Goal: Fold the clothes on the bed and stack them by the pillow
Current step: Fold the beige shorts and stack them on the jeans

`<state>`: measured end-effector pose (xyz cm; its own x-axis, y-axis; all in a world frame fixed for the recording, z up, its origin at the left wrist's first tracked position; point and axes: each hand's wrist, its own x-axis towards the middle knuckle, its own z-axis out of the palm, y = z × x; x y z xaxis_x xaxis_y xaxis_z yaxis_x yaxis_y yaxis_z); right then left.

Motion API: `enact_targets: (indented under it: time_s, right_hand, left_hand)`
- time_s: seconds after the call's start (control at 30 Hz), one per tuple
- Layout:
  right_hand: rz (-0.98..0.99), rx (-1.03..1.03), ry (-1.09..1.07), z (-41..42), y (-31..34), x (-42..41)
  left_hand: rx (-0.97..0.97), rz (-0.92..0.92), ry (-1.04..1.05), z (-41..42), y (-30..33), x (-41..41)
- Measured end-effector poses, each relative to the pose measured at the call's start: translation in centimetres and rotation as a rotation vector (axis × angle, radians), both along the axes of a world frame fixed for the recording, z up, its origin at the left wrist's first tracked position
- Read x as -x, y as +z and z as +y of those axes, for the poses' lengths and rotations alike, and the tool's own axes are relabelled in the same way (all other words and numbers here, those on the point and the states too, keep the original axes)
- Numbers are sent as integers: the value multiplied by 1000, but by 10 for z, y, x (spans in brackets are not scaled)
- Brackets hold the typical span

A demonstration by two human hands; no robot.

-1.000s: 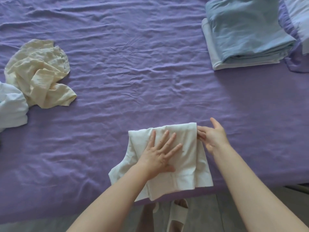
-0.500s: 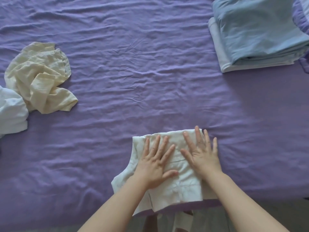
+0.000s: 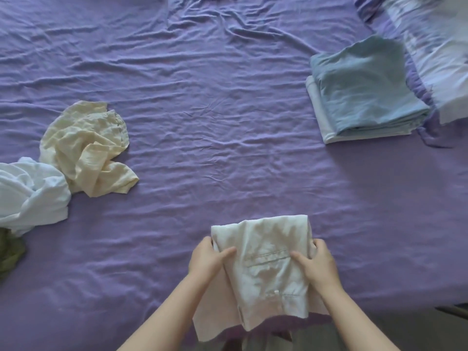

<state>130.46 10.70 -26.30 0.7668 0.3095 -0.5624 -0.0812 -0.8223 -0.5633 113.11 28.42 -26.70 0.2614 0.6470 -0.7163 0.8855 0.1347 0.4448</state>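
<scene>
A folded white garment (image 3: 266, 269) lies at the near edge of the purple bed (image 3: 215, 122). My left hand (image 3: 206, 257) grips its left side, thumb on top and fingers under the cloth. On the right side my right hand (image 3: 317, 266) holds it the same way. A folded stack (image 3: 364, 89), light blue on top and white beneath, sits at the far right beside the pillow (image 3: 435, 46). Crumpled cream (image 3: 86, 148), white (image 3: 30, 196) and olive green (image 3: 10, 252) clothes lie at the left.
The bed's near edge runs just under my forearms, with floor below it. Wrinkled sheet spreads between the loose clothes at the left and the stack at the right.
My hands were pressing flat on top of the white garment; now they have slid to its two sides and grip it. The view has tilted up, showing the pillow.
</scene>
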Motion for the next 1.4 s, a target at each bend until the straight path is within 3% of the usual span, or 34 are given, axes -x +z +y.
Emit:
enact_targets:
  time_s: [0.2, 0.43, 0.67, 0.9, 1.13, 1.23, 1.3, 1.4]
  right_hand:
    - [-111, -152, -58, 29, 55, -71]
    - [-303, -157, 2, 60, 107, -211]
    - [-511, -120, 48, 80, 123, -361]
    - [-550, -124, 74, 97, 110, -480]
    - [-530, -188, 64, 119, 85, -543]
    - [-526, -78, 113, 122, 70, -552]
    - [-595, 95, 248, 120, 56, -551]
    - [-755, 178, 482, 116, 36, -539]
  left_hand:
    - [-82, -189, -45, 29, 51, -71]
    - [-141, -349, -201, 69, 90, -218]
    - [-276, -402, -157, 90, 107, -365]
    - [-327, -449, -156, 108, 98, -484]
    - [-380, -383, -184, 135, 83, -555]
    - [-469, -226, -234, 132, 73, -569]
    - [-653, -56, -367, 121, 63, -570]
    - [-842, -44, -689, 98, 40, -567]
